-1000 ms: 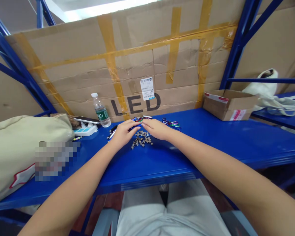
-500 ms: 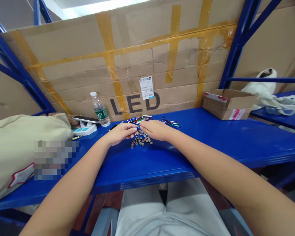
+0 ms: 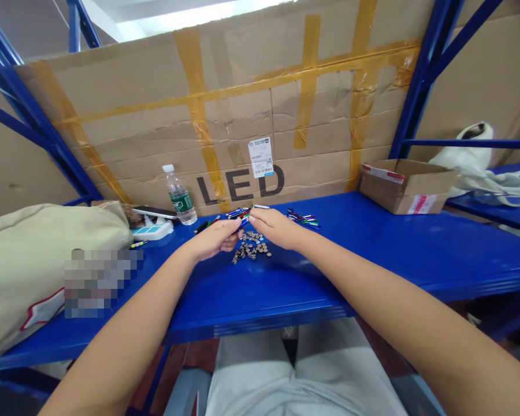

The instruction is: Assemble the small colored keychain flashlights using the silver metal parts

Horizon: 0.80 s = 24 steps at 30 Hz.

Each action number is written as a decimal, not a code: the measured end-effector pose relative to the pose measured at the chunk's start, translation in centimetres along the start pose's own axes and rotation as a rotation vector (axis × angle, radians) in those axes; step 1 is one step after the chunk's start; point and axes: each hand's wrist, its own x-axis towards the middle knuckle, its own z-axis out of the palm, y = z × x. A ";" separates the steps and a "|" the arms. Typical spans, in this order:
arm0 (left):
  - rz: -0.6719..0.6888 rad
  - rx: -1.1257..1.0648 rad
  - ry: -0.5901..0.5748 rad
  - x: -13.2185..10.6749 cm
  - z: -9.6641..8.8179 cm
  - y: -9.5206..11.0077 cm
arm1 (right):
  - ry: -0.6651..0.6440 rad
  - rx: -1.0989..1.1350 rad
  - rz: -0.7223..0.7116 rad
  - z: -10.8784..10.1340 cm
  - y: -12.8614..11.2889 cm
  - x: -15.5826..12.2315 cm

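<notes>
Over the middle of the blue table, my left hand [image 3: 216, 238] is closed, with a small blue shiny metallic piece [image 3: 244, 221] pinched between thumb and fingers. My right hand [image 3: 277, 228] meets it from the other side, its closed fingertips at the same piece and mostly hidden behind the hand. Just below the hands lie several flat round silvery discs [image 3: 255, 237] and a heap of small dark metal parts [image 3: 241, 254]. Behind the fingers is a pile of coloured metallic pieces [image 3: 238, 213], partly covered. Right of it lies a group of coloured loop-shaped clips [image 3: 303, 219].
A water bottle [image 3: 181, 199] stands at the back left beside a white power strip [image 3: 153, 232] with a phone [image 3: 153, 212] by it. A cream bag [image 3: 39, 248] fills the left end. An open carton [image 3: 405, 188] sits back right. Cardboard [image 3: 234, 133] walls the rear.
My left fingers have curled in more and the blue piece now tilts upward between my hands. My right hand stays almost in place. The whole view has shifted slightly.
</notes>
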 end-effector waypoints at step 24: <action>0.356 0.885 0.245 0.6 -0.2 -0.1 | -0.104 0.144 0.220 0.0 0.4 0.1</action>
